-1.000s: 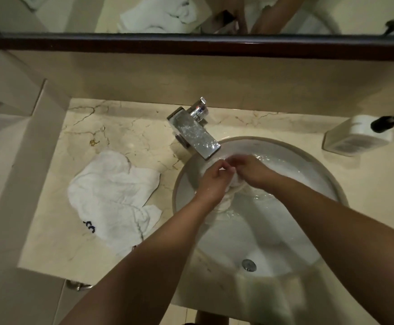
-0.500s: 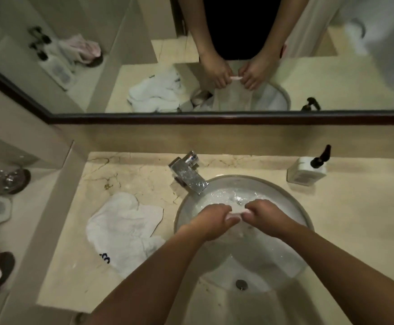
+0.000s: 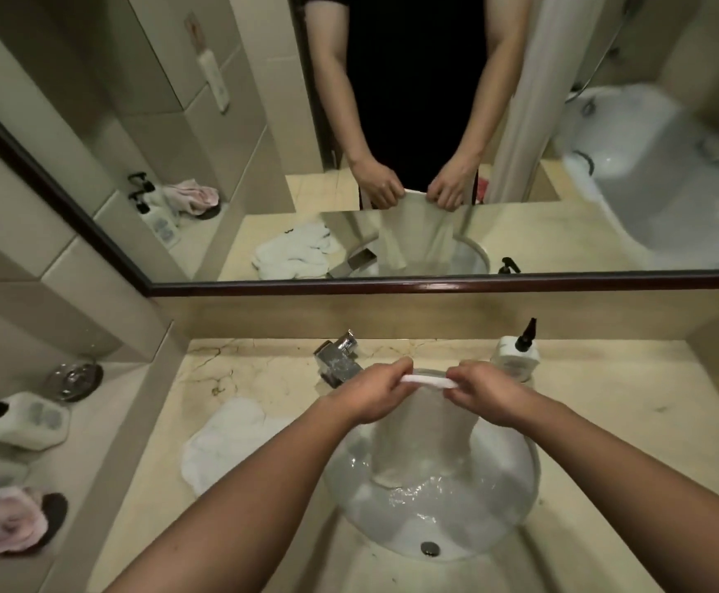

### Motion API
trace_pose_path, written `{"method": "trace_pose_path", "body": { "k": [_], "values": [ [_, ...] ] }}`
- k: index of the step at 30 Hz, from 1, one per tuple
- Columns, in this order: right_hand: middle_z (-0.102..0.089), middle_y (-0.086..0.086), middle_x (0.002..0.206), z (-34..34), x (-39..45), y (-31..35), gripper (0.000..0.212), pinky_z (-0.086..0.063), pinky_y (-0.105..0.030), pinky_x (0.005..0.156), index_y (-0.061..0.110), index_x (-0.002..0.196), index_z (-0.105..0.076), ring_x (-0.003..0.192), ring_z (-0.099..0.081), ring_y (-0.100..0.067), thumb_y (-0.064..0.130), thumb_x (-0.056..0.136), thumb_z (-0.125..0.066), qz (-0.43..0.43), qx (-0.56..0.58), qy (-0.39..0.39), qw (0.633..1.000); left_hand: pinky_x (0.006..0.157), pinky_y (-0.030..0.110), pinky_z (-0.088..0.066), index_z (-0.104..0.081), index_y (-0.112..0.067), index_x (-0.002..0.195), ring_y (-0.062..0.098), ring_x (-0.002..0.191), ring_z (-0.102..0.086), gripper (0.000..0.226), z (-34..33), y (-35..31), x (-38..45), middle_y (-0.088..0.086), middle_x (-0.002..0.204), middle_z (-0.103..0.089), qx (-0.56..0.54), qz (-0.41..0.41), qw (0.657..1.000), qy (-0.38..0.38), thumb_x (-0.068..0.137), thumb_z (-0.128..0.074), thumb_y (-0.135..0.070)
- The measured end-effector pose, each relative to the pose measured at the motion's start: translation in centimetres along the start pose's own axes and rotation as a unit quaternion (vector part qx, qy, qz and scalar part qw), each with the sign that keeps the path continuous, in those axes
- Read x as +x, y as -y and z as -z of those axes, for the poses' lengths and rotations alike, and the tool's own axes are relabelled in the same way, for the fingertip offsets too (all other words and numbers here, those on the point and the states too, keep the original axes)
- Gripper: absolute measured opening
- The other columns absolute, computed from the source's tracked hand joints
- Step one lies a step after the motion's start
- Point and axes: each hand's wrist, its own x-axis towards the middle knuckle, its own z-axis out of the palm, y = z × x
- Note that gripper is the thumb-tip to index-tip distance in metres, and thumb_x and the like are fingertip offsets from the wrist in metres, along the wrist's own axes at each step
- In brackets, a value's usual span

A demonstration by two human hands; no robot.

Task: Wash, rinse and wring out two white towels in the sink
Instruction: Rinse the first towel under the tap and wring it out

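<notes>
Gripping the wet towel [image 3: 424, 425] by its top edge, the left hand [image 3: 370, 393] and right hand [image 3: 483, 393] are pinching opposite corners level; its long axis is hanging straight down beneath them into the sink [image 3: 516, 502], equally near both.

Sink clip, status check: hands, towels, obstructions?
Left hand and right hand grip wet white towel above round white sink. Second white towel on counter. Nothing obstructing.
</notes>
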Motion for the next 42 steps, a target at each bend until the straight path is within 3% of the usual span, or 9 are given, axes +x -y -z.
{"method": "trace_pose_path", "body": {
  "k": [11,14,17,21,26,33,36,40,42],
  "values": [
    [-0.054,-0.007,0.068,5.7,-1.5,0.7,0.031,-0.031,-0.034,0.059,0.009,0.067,-0.058,0.068,-0.055,-0.028,0.03,0.089,-0.066,0.026,0.016,-0.229,0.973,0.062,0.033,-0.028,-0.045,-0.02,0.095,0.017,0.073,-0.048,0.021,5.3,-3.6,0.4,-0.003,0.078,-0.052,0.027,-0.064,0.991,-0.112,0.101,-0.048,-0.04],
    [-0.055,-0.004,0.059,4.7,-1.9,-0.1,0.043,-0.03,-0.032,0.052,0.011,0.064,-0.062,0.056,-0.051,-0.019,0.048,0.085,-0.07,-0.052,0.125,-0.113,0.984,0.063,0.035,-0.041,-0.045,-0.027,0.095,0.023,0.075,-0.057,0.018,4.6,-2.7,0.4,0.004,0.083,-0.062,0.069,-0.033,0.996,-0.055,0.101,-0.048,-0.044],
    [-0.054,0.004,0.06,2.4,-1.4,-1.0,0.045,-0.032,-0.029,0.051,0.018,0.068,-0.063,0.055,-0.05,-0.013,0.059,0.085,-0.064,-0.083,0.063,0.041,0.994,0.065,0.031,-0.039,-0.045,-0.027,0.095,0.021,0.08,-0.056,0.017,1.9,-1.7,0.2,0.002,0.089,-0.061,0.082,-0.007,0.997,-0.007,0.1,-0.051,-0.042],
    [-0.06,0.002,0.075,-0.7,-0.8,-2.0,0.047,-0.042,-0.032,0.063,0.022,0.083,-0.066,0.072,-0.058,-0.018,0.068,0.085,-0.057,-0.055,-0.016,0.035,0.998,0.063,0.031,-0.038,-0.051,-0.024,0.091,0.021,0.079,-0.057,0.02,-1.2,0.0,0.4,-0.001,0.084,-0.057,0.061,0.047,0.997,0.008,0.097,-0.056,-0.043],
    [-0.056,0.006,0.077,-5.4,-0.4,-3.6,0.047,-0.038,-0.035,0.085,0.029,0.068,-0.047,0.088,-0.059,-0.022,0.072,0.088,-0.046,-0.03,-0.102,0.091,0.99,0.059,0.032,-0.037,-0.051,-0.023,0.066,0.021,0.069,-0.052,0.042,-4.9,3.9,0.5,-0.003,0.066,-0.051,0.064,0.08,0.992,0.071,0.091,-0.058,-0.056],
    [-0.056,-0.004,0.077,-11.7,1.4,-6.2,0.048,-0.035,-0.03,0.064,0.011,0.08,-0.062,0.077,-0.054,-0.025,0.056,0.092,-0.049,-0.088,-0.059,0.222,0.969,0.063,0.031,-0.037,-0.052,-0.021,0.071,0.025,0.079,-0.053,0.031,-10.8,8.7,0.2,-0.001,0.076,-0.054,0.015,0.186,0.97,0.158,0.096,-0.05,-0.04],
    [-0.061,-0.011,0.084,-13.6,3.2,-7.3,0.049,-0.038,-0.029,0.062,0.003,0.082,-0.061,0.075,-0.057,-0.026,0.045,0.099,-0.043,-0.123,-0.019,0.266,0.956,0.079,0.034,-0.04,-0.063,-0.02,0.102,0.031,0.098,-0.052,0.027,-12.8,10.1,1.5,0.01,0.109,-0.056,0.052,0.212,0.961,0.17,0.099,-0.043,-0.038],
    [-0.069,-0.02,0.098,-14.7,7.1,-9.5,0.047,-0.043,-0.028,0.062,-0.003,0.097,-0.068,0.083,-0.067,-0.031,0.037,0.101,-0.043,-0.156,-0.001,0.239,0.958,0.082,0.036,-0.04,-0.06,-0.014,0.111,0.032,0.11,-0.056,0.034,-14.8,12.7,5.4,0.013,0.118,-0.063,0.102,0.236,0.961,0.101,0.1,-0.046,-0.043],
    [-0.069,-0.02,0.104,-15.4,9.2,-10.9,0.038,-0.039,-0.028,0.067,-0.002,0.099,-0.068,0.092,-0.065,-0.032,0.031,0.098,-0.05,-0.179,0.011,0.136,0.974,0.08,0.036,-0.041,-0.058,-0.012,0.108,0.035,0.109,-0.058,0.032,-16.1,14.3,7.9,0.016,0.117,-0.064,0.045,0.267,0.962,0.025,0.101,-0.047,-0.041]
  ]
}}
